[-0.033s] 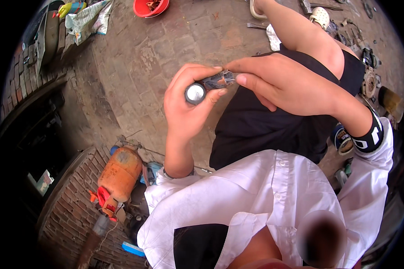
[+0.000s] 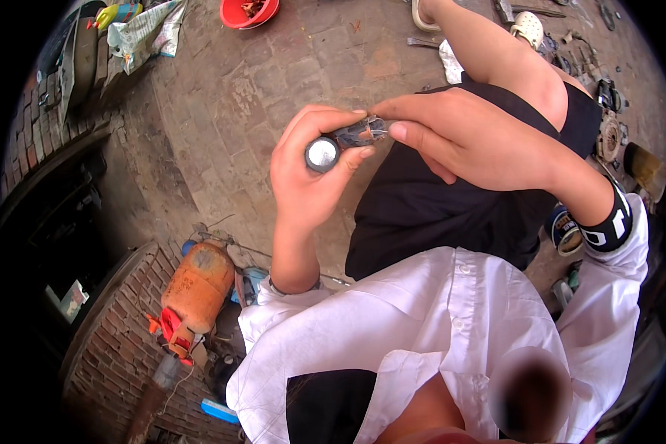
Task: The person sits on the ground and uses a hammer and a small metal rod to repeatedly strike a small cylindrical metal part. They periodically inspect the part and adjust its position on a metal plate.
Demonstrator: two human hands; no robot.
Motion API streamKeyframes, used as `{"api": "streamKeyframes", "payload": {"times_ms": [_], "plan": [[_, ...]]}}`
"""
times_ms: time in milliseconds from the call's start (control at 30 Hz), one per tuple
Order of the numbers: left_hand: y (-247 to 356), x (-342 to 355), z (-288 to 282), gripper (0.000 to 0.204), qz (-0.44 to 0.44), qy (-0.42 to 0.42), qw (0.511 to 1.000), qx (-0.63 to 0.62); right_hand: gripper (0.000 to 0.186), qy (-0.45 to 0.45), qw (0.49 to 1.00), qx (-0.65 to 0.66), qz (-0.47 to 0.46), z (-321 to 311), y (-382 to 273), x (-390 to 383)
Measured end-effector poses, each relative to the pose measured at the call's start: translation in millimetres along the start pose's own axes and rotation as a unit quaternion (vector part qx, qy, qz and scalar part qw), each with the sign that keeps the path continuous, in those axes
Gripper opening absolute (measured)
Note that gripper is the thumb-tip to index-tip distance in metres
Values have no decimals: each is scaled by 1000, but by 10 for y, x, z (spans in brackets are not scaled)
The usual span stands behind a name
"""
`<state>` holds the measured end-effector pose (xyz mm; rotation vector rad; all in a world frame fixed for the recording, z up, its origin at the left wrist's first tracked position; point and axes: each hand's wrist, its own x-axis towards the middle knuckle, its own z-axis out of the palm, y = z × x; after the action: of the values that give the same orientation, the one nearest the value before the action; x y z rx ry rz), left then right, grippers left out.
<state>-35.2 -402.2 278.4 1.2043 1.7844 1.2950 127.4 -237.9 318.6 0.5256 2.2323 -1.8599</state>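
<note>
Held out over my lap is a small dark part (image 2: 359,133) with a copper-coloured patch and thin pale strands at its right end. A black cylinder with a round silver end face (image 2: 322,154) sits against its left end; whether the two are joined, I cannot tell. My left hand (image 2: 303,163) curls round the cylinder, thumb and forefinger gripping the dark part from both sides. From the right, my right hand (image 2: 466,140) pinches at the strand end with thumb and forefinger, its other fingers folded underneath. What lies inside that pinch is mostly hidden.
An orange gas cylinder (image 2: 200,281) lies on the left beside curved brickwork (image 2: 118,318). At the top is a red bowl (image 2: 249,13) holding brownish pieces. Metal parts (image 2: 609,137) and a round tin (image 2: 564,231) are on the right. Brick paving (image 2: 222,126) lies ahead.
</note>
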Motion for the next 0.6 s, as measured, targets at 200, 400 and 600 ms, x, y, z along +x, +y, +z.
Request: {"api": "streamKeyframes", "payload": {"times_ms": [200, 400, 600], "plan": [[-5, -3, -12, 34, -6, -6, 1000, -8, 30, -2, 1000, -12, -6, -4, -1, 3], [-14, -5, -22, 34, -13, -7, 1000, -12, 30, -6, 1000, -19, 0, -1, -29, -7], [-10, -11, -38, 34, -12, -7, 1000, -6, 29, -1, 1000, -25, -2, -5, -31, 12]]}}
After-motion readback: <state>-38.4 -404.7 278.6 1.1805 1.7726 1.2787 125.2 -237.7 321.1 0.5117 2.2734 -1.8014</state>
